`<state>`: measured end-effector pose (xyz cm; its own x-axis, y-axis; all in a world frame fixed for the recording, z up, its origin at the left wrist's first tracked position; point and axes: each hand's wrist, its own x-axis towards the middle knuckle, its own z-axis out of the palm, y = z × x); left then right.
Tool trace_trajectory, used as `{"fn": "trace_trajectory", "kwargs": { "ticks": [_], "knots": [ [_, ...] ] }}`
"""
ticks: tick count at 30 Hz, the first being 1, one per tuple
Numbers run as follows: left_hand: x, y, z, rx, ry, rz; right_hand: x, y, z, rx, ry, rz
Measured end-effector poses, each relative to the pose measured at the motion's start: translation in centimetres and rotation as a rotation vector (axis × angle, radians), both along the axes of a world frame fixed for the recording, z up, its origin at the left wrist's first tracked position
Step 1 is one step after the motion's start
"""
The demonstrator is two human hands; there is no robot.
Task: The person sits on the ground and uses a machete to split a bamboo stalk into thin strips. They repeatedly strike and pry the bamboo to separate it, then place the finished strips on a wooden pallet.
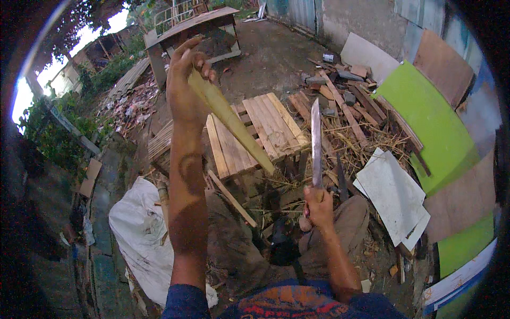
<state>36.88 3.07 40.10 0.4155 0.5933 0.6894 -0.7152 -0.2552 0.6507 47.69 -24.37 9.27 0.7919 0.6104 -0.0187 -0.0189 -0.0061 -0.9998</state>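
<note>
My left hand [187, 80] is raised high, its fingers closed round the upper end of a long flat bamboo slat [234, 125]. The slat slants down to the right, its lower end in front of the wooden slatted bench [228, 141]. Near my right knee, my right hand [320, 207] grips the wooden handle of a machete [317, 143]. The long blade points up and away from me, apart from the slat. Another slatted wooden top [273, 125] stands just right of the first.
A white sack [141, 215] lies by my left leg. Wood scraps [350, 95] and loose shavings [350, 133] cover the ground at right. White sheets [390, 194] lie near a green panel [433, 127] along the wall. A table [196, 24] stands at the back.
</note>
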Motion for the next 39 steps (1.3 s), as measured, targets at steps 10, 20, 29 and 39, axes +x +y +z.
{"fn": "trace_trajectory", "kwargs": {
  "ticks": [10,20,29,39],
  "knots": [
    [1.8,0.8,5.9,-0.135,-0.06,0.162,-3.2,1.9,4.2,0.077,-0.071,0.166],
    [2.6,-0.4,7.7,-0.183,-0.089,0.221,-4.7,2.9,6.7,0.154,-0.123,0.26],
    [1.3,1.3,7.1,-0.092,-0.03,0.337,-5.9,5.6,13.2,0.194,-0.214,0.233],
    [3.5,2.7,7.4,0.029,-0.116,0.228,-5.0,6.2,15.4,0.248,-0.103,0.233]
  ]
}}
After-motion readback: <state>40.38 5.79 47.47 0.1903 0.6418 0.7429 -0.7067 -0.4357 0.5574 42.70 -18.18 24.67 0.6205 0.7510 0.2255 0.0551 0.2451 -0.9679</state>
